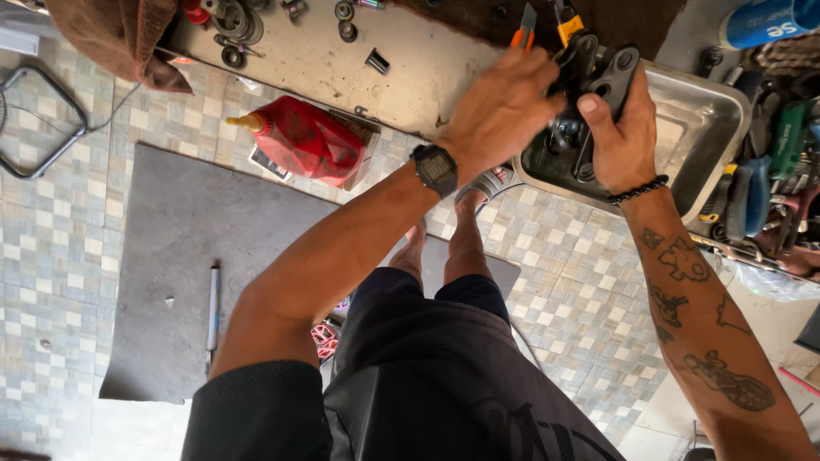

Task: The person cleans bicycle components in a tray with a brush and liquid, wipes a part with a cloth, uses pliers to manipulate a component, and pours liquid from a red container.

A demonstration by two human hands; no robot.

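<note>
Nearest, the left hand and right hand grip a black metal part, fingers wrapped tight around it, above the steel tray. Farther off, a red bottle lies on the tiled floor beside the table.

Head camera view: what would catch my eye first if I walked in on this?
Most likely the two hands meeting near the top: the left hand, with a black wristwatch on its wrist, and the right hand both grip a black metal part over a steel tray. Next, the bright red bottle with a yellow spout lying on the tiled floor, left of the arms.
</note>
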